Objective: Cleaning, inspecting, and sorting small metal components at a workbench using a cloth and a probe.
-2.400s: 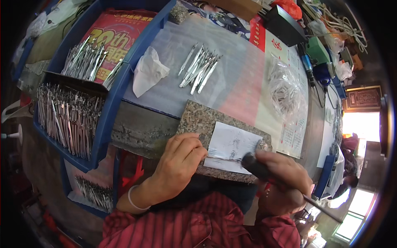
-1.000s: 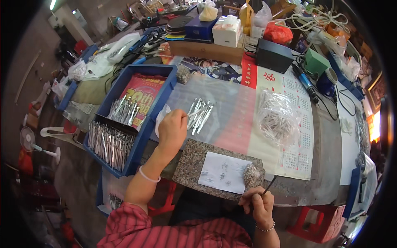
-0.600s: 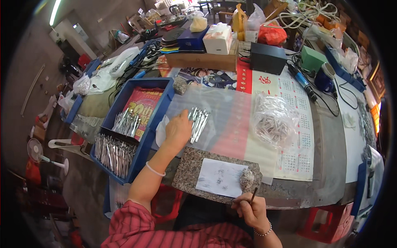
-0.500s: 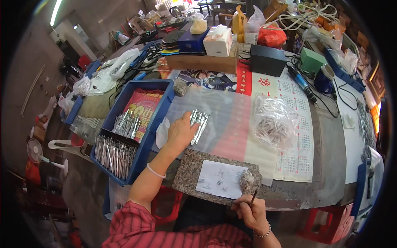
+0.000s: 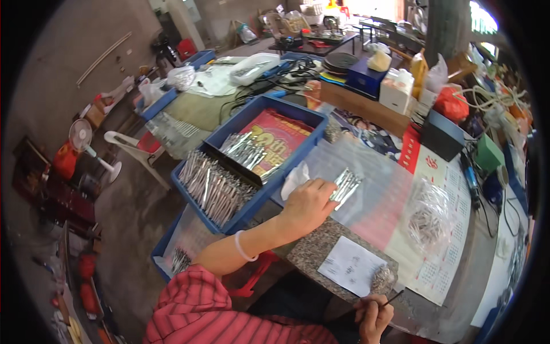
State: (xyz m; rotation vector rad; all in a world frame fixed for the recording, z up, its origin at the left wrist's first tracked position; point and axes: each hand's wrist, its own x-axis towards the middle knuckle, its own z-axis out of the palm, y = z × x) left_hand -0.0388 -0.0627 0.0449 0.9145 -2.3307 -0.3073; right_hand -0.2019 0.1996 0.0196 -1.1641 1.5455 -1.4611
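Observation:
My left hand [image 5: 309, 207] reaches across the table, its fingers curled in against the left edge of a small pile of slim, shiny silver metal pieces [image 5: 347, 187]. What the fingertips hold, if anything, is hidden. The pile lies on a clear plastic sheet [image 5: 375, 166]. At the table's front edge my right hand [image 5: 373, 316] is closed around a thin dark stick [image 5: 395, 297], which points up and right. Just beyond that hand, a small clear bag of tiny bits [image 5: 382, 279] rests on a white paper with dark marks [image 5: 346, 261], itself on a speckled stone slab [image 5: 306, 247].
Left of the pile sits a blue divided tray [image 5: 321, 127] with many silver pieces [image 5: 215, 186] and a red packet [image 5: 275, 135]. A plastic bag of pale pieces [image 5: 428, 215] lies at right. A wooden box [image 5: 361, 109] and a dark box [image 5: 442, 136] stand behind.
The view has swung left, so the table sits further right in the picture. My left hand stays at the silver pile; my right hand still holds the dark stick, now tilted more to the right.

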